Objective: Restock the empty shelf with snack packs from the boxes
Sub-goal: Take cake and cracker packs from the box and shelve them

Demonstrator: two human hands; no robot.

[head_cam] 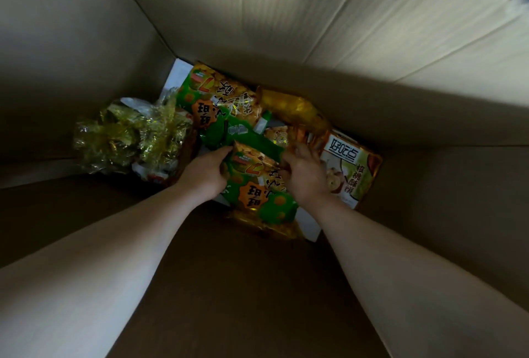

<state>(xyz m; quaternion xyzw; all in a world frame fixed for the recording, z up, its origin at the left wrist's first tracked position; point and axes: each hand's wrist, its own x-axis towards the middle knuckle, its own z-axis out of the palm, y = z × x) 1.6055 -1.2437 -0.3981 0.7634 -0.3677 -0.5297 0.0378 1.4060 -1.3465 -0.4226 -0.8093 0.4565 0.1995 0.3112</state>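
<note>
The left hand (206, 176) and right hand (305, 176) each hold a side edge of one green snack pack (257, 189). Low in the box (286, 14), other packs (217, 94) crowd it, and tall walls stand all round.

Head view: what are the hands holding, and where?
A green snack pack: left hand grips its far left corner, right hand its right edge.
</note>
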